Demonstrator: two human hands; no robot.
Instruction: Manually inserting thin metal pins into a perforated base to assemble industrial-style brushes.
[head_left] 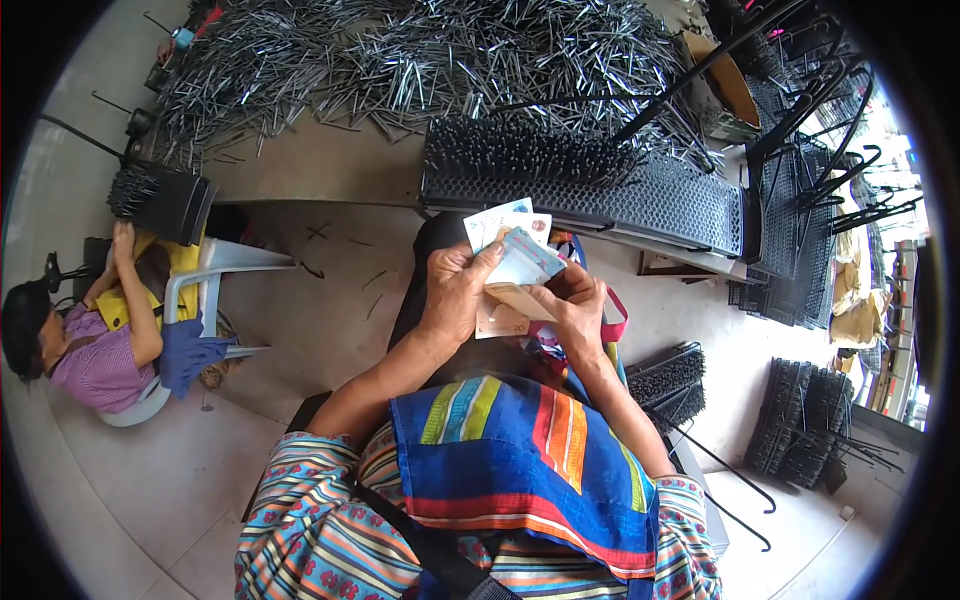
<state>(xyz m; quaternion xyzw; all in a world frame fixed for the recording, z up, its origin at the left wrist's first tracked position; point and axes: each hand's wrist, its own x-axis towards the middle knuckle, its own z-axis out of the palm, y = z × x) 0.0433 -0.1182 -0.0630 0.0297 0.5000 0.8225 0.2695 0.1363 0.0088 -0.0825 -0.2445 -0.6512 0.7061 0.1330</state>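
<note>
Workshop: heaped metal rods (pixel 400 60), stacked black spiked racks (pixel 600 185), concrete floor (pixel 150 470).

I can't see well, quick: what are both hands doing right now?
Left hand: closed, holding a fanned stack of banknotes.
Right hand: closed, pinching the lower edge of the same banknotes.

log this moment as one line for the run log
left hand: holds banknotes | right hand: pinches same stack | behind: black spiked tray, metal pins
</note>
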